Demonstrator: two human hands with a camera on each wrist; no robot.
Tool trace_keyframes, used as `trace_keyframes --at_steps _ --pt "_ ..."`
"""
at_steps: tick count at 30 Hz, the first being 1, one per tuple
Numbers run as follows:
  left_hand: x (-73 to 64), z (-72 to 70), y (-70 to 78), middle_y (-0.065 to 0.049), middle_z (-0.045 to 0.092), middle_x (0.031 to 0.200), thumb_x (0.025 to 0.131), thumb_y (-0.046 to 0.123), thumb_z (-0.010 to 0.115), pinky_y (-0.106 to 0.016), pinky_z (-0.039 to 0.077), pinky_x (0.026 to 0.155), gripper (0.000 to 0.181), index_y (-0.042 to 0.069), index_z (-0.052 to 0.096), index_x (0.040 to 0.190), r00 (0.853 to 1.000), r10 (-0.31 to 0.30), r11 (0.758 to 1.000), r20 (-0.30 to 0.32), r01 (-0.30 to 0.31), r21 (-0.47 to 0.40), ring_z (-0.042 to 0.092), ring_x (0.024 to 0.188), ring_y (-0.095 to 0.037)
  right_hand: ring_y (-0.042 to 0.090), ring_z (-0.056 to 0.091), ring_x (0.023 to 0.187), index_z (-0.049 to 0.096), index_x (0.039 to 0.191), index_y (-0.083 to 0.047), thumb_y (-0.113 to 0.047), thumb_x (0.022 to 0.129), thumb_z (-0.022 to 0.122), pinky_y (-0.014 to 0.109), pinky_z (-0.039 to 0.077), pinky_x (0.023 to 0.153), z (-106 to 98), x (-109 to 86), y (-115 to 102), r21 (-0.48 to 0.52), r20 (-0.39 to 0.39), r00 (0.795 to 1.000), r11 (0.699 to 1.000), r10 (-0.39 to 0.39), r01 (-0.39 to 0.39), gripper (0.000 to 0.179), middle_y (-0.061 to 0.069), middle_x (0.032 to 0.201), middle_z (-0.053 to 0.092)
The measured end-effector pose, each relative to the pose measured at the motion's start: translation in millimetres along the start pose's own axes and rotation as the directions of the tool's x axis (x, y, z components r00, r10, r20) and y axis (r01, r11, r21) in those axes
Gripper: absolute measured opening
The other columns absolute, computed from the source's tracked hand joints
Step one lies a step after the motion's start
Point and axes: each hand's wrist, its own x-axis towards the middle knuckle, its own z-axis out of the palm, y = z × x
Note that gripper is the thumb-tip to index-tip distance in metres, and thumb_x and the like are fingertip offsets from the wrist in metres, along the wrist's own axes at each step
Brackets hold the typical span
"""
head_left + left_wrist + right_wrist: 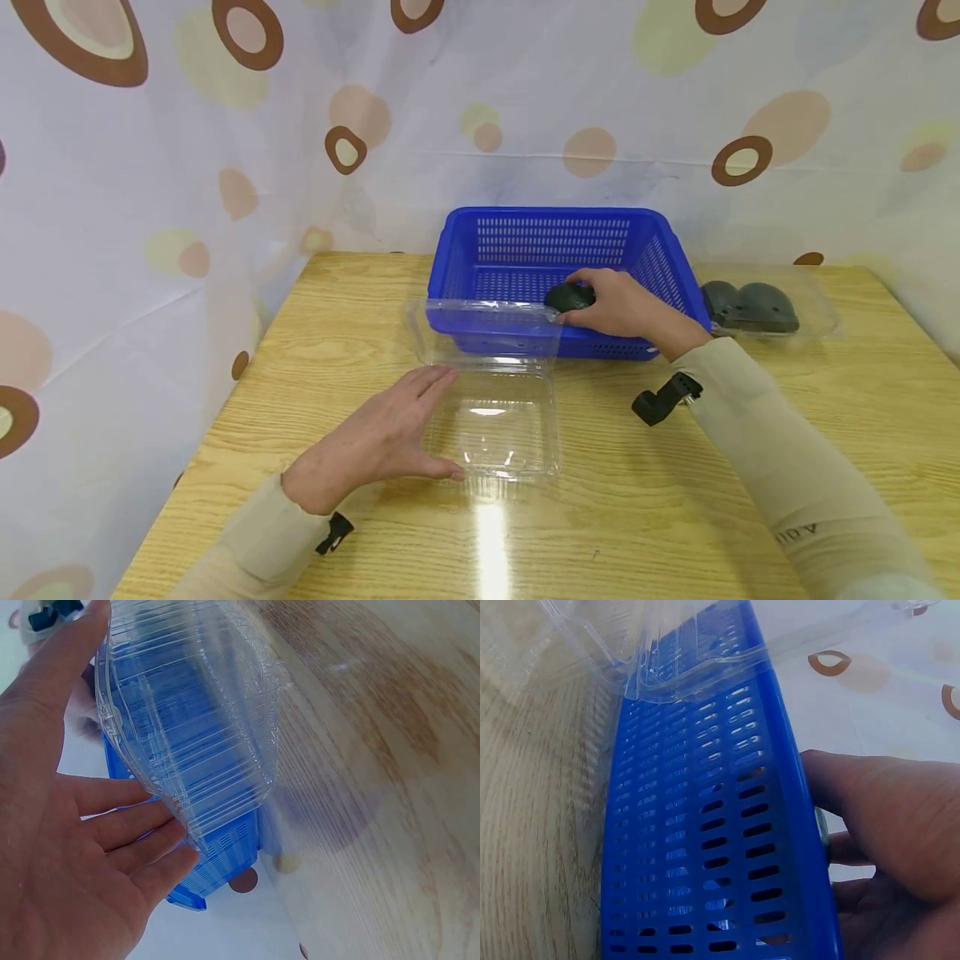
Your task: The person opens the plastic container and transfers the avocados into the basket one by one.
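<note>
My right hand (618, 304) grips a dark green avocado (565, 298) over the front part of the blue basket (555, 213). In the right wrist view, the basket's slotted wall (694, 847) hides most of the avocado. A clear plastic clamshell box (491, 433) lies unfolded in front of the basket, its lid raised toward the basket's front wall. Beside the box's left side is my left hand (375, 450), fingers extended and thumb apart. The left wrist view shows its fingertips touching the rim of the box (202, 750).
To the right of the basket stands another clear box (817, 312) with dark, rounded avocados (765, 304) inside. The wooden table (637, 517) meets a patterned curtain (540, 100) at the back and left.
</note>
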Motion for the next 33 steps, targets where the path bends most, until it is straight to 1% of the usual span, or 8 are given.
trace_keyframes --at_steps 4,6,10,16,23,28,33 --pt "-0.4 0.4 -0.5 -0.022 0.04 0.154 0.067 0.071 0.077 -0.044 0.037 0.118 0.12 -0.004 0.034 0.151 1.0 0.009 1.0 -0.011 -0.009 0.005 0.04 0.142 -0.036 0.028 0.061 0.092 0.049 0.14 0.004 -0.029 0.091 0.07 0.035 0.054 0.073 1.2 6.2 0.4 0.001 0.046 0.999 1.0 0.007 -0.007 0.063 0.026 0.12 0.061" --pt "-0.1 0.3 -0.4 -0.021 0.04 0.154 0.067 0.071 0.077 -0.044 0.036 0.118 0.12 -0.004 0.034 0.15 1.0 0.008 1.0 -0.011 -0.008 0.002 0.04 0.142 -0.036 0.029 0.061 0.093 0.05 0.139 0.003 -0.029 0.092 0.069 0.036 0.054 0.074 1.2 8.3 0.2 -0.002 0.069 0.997 1.0 0.021 -0.021 0.061 0.026 0.121 0.061" --pt "0.6 0.5 -0.5 -0.021 0.039 0.154 0.067 0.07 0.077 -0.045 0.036 0.118 0.12 -0.004 0.034 0.151 1.0 -0.004 1.0 -0.003 0.004 -0.007 0.04 0.142 -0.036 0.03 0.061 0.098 0.053 0.137 0.002 -0.028 0.092 0.068 0.041 0.055 0.081 0.0 13.7 -1.7 -0.037 0.116 0.992 0.998 0.052 -0.048 0.056 0.025 0.124 0.061" --pt "0.5 0.9 -0.7 -0.022 0.039 0.154 0.066 0.068 0.079 -0.046 0.035 0.119 0.12 -0.005 0.034 0.15 1.0 -0.006 1.0 0.002 0.006 -0.015 0.039 0.143 -0.037 0.031 0.062 0.101 0.056 0.134 0.003 -0.023 0.092 0.067 0.046 0.053 0.088 2.4 25.4 -2.2 -0.112 0.177 0.983 0.993 0.046 -0.026 0.05 0.023 0.122 0.063" --pt "-0.4 0.7 -1.1 -0.021 0.038 0.155 0.067 0.071 0.076 -0.045 0.034 0.119 0.121 -0.003 0.032 0.152 1.0 -0.014 1.0 0.01 0.014 -0.012 0.039 0.143 -0.036 0.037 0.058 0.119 0.051 0.139 0.004 -0.017 0.096 0.061 0.052 0.049 0.101 6.2 34.8 -4.5 -0.121 0.272 0.96 0.992 0.07 -0.039 0.049 0.026 0.134 0.057" --pt "-0.1 1.0 -1.2 -0.022 0.037 0.155 0.068 0.071 0.076 -0.045 0.035 0.119 0.121 -0.003 0.032 0.152 1.0 -0.011 1.0 0.009 0.011 -0.015 0.039 0.143 -0.036 0.038 0.055 0.123 0.051 0.141 0.002 -0.016 0.096 0.061 0.053 0.046 0.105 4.8 35.1 -4.2 -0.127 0.303 0.951 0.991 0.07 -0.032 0.049 0.027 0.138 0.054" --pt "-0.2 0.4 -1.0 -0.023 0.037 0.155 0.067 0.069 0.077 -0.045 0.035 0.119 0.12 -0.005 0.033 0.151 1.0 -0.002 1.0 0.003 0.002 -0.009 0.039 0.143 -0.037 0.04 0.053 0.128 0.051 0.141 0.001 -0.019 0.096 0.06 0.054 0.044 0.107 1.7 31.7 -4.1 -0.112 0.304 0.951 0.993 0.061 -0.028 0.049 0.026 0.136 0.057"
